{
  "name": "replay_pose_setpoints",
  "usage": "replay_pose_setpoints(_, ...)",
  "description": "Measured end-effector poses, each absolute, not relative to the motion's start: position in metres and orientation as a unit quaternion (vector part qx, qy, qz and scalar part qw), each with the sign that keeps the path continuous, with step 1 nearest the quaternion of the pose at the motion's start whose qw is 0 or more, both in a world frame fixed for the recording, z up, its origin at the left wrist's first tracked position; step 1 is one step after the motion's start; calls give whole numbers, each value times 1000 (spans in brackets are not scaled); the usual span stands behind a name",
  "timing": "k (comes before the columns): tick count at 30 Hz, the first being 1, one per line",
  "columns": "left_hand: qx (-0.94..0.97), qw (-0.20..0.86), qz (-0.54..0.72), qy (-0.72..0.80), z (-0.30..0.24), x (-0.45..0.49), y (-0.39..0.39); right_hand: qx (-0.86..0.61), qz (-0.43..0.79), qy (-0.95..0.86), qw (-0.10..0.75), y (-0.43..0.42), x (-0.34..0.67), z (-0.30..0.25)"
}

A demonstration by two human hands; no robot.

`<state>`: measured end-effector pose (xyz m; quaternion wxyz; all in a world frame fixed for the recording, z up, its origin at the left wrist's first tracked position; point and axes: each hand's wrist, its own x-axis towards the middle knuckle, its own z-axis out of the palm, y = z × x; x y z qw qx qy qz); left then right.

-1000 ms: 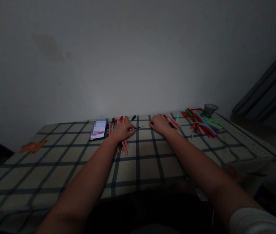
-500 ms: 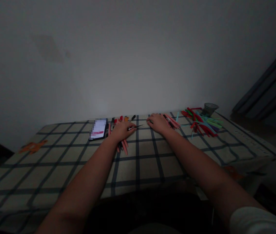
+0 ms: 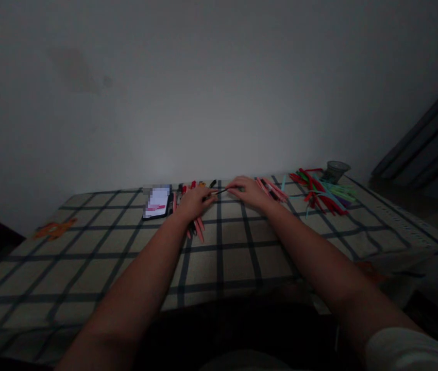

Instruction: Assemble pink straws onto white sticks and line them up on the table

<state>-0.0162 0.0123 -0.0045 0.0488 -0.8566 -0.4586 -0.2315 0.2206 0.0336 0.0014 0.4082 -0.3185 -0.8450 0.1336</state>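
Observation:
A thin dark strip-like piece (image 3: 222, 191) spans the gap between my two hands, above the checked tablecloth; its exact kind is too small to make out. My left hand (image 3: 195, 202) is closed on its left end with the fingertips pinched. On the other end, the thumb and fingers of my right hand (image 3: 248, 190) pinch together. Beneath and around my left hand lie several pink and dark sticks (image 3: 200, 228), partly covered by it. Beside my right hand rests a bundle of pink and dark fuzzy-looking sticks (image 3: 275, 190).
A phone (image 3: 157, 202) with a lit screen lies left of my left hand. On the right is a heap of red, green and light-blue strips (image 3: 319, 195), next to a clear cup (image 3: 336, 171). The table with its checked cloth (image 3: 238, 252) meets a wall behind.
My right hand has shifted slightly left and its fingers now pinch the dark piece. Earlier, a thin pointed item stuck out from my left hand and the hands were apart.

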Motion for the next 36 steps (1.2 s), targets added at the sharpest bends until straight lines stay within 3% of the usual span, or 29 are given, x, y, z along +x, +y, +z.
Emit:
replay_pose_setpoints(6, -826, 67, -329, -453, -2, -16, 13, -362, 321, -648, 588, 35, 224, 14)
replay_pose_setpoints(11, -804, 39, -408, -432, 0, -10, 5, -370, 343, -557, 660, 39, 222, 13)
replay_pose_setpoints(15, -803, -36, -457, -380, -1, -2, 2, -378, 350, -609, 603, 39, 222, 7)
replay_pose_setpoints(20, -789, -162, -503, -313, -3, 14, -3, -384, 262, -729, 502, 33, 215, -3)
replay_pose_setpoints(26, -798, -226, -448, -333, -12, 20, 0, -344, 277, -775, 451, 39, 214, -13)
replay_pose_setpoints(30, -798, -244, -388, -391, -17, 12, 8, -347, 276, -796, 413, 46, 220, -18)
replay_pose_setpoints(36, -857, -168, -297, -385, -15, 1, 10, -339, 255, -804, 417, 46, 220, -20)
